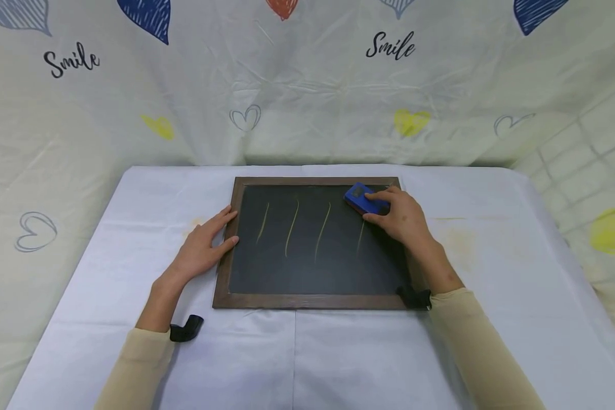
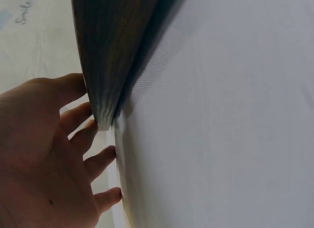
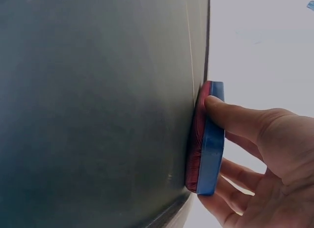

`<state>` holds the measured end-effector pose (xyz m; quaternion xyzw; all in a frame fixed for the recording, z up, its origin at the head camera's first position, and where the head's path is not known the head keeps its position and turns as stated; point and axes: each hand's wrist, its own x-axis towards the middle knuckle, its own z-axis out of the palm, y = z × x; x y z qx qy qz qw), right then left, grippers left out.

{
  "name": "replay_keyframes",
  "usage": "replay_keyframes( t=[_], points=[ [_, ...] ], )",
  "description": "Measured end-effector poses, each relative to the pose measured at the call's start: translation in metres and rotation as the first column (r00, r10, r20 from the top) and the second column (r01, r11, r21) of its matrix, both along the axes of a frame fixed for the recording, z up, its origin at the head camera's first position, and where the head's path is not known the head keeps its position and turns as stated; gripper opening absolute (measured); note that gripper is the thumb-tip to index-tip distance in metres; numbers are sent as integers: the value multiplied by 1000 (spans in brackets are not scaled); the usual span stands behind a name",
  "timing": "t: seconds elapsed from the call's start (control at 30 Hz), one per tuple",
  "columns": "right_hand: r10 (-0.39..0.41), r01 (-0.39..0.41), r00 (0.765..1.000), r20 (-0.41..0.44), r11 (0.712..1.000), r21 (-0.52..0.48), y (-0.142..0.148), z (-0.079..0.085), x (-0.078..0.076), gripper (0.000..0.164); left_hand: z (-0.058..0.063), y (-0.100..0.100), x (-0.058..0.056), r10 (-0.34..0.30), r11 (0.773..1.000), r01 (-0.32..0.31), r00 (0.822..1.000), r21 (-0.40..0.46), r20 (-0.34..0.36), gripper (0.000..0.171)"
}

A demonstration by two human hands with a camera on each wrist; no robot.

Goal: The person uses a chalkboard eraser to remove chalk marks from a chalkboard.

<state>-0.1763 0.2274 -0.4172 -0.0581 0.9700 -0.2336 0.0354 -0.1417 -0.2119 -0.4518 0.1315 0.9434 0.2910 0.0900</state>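
A chalkboard with a brown wooden frame lies on the table, bearing several slanted yellow chalk lines. My right hand grips a blue board eraser between thumb and fingers at the board's upper right. In the right wrist view the eraser's dark red felt side lies against the board surface. The rightmost chalk line runs down from beneath the eraser. At the board's left edge my left hand rests with spread fingers, thumb and fingertips touching the wooden frame.
White cloth covers the table under the board. Behind it hangs a pale curtain printed with hearts and "Smile". Each wrist wears a black strap-on camera, the left one over the cloth and the right one over the board's lower right corner.
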Motion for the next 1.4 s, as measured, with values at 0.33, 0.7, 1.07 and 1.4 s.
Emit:
replay_keyframes(
  t=[0.33,0.7,1.07,1.4],
  points=[
    [28,-27,999,29,999,-42,3,2,7,55,1,1,0,5,1000,-5,1000,-8,3,67],
    [105,-104,993,53,994,-29,1,3,28,54,0,0,0,9,1000,-9,1000,-17,10,67],
    [156,-155,986,55,987,-30,-1,2,46,52,1,0,0,4,1000,-4,1000,-11,11,67],
    [201,-199,979,36,979,-47,-4,1,68,49,3,1,1,5,1000,-5,1000,-6,12,67]
  ],
)
